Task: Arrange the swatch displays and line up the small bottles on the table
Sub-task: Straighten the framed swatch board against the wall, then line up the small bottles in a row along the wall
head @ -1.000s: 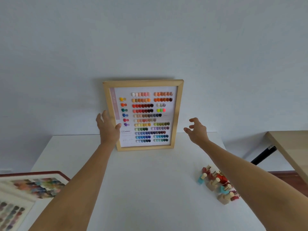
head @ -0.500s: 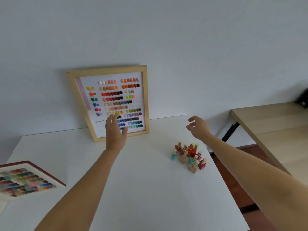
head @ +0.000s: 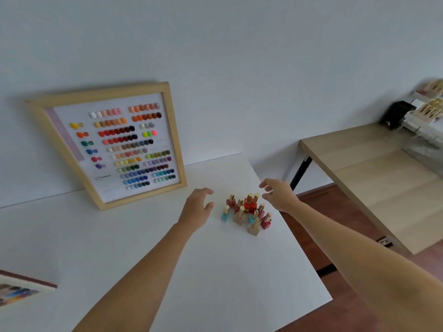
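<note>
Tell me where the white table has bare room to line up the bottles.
Widest bare stretch: the white table between the two forearms, nearer than the nail polish bottles. Also bare: left of the left hand, between the wooden-framed swatch display and the dark-framed swatch display. Crowded: the far right corner, where the bottles cluster beside the right hand.

Wood, gloss and matt white under our view

We are seeing the framed swatch display (head: 112,144) showing a pale, smooth wooden frame around matt white card, its rows of colour chips looking glossy; the small bottles (head: 248,212) are looking like shiny glass or plastic with gold metallic caps; the counter (head: 215,271) is showing a smooth matt white top; the side table (head: 374,173) is showing light wood grain on a black leg.
</note>
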### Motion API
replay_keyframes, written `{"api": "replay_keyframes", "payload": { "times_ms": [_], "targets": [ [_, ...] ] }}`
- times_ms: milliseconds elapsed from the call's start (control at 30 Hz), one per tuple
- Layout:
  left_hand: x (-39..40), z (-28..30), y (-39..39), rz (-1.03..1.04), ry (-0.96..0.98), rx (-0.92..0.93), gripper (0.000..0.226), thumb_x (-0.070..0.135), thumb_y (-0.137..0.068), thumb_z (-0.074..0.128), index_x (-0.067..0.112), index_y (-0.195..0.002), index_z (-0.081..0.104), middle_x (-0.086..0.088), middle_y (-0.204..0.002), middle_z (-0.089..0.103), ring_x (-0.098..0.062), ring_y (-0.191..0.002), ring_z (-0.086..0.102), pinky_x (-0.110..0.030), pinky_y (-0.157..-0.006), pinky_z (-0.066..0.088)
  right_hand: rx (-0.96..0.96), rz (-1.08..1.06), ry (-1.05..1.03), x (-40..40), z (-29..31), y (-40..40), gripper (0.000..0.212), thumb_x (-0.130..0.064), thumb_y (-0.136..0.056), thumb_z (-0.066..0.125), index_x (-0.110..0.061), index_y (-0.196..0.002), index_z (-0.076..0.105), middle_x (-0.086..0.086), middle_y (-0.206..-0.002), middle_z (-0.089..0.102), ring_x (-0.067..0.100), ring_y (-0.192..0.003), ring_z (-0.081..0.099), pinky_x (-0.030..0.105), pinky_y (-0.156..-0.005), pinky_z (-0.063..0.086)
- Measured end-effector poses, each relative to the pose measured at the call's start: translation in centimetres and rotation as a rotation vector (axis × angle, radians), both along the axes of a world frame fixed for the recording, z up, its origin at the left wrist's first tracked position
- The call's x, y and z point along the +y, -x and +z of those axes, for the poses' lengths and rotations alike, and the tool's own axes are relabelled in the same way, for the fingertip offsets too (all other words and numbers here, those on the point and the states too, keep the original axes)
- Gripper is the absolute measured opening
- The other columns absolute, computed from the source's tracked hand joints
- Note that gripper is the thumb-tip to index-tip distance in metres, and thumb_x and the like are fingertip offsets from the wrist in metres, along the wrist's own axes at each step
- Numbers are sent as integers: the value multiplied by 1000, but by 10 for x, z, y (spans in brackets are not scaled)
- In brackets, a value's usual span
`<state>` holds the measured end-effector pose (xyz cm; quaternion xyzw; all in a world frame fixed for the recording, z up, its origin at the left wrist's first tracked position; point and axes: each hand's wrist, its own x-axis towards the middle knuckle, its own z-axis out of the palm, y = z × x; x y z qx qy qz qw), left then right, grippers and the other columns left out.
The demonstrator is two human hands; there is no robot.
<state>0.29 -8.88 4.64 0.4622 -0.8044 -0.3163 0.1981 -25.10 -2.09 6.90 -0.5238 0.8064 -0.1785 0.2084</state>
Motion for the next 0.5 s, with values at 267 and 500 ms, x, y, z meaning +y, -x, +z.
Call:
{"api": "replay_keyframes", "payload": {
  "times_ms": [267, 500],
  "targets": [
    [-3, -5, 74, -23, -106, -103, 29, 19, -87, 61, 20, -116, 60, -5, -124, 56, -22, -109, 55, -28, -94, 43, -23, 249, -125, -27, -19, 25, 42, -20, -83, 70, -21, -123, 55, 11, -120, 62, 21, -102, 62, 33, -90, 49],
    [-5, -20, 116, 89, -148, -219, 30, 27, -80, 72, 20, -108, 65, -5, -110, 62, -20, -94, 61, -24, -81, 47, -29, 443, -172, -46, -49, 39, 40, -21, -83, 68, -21, -122, 56, 7, -117, 63, 19, -99, 58, 28, -85, 47]
  ]
}}
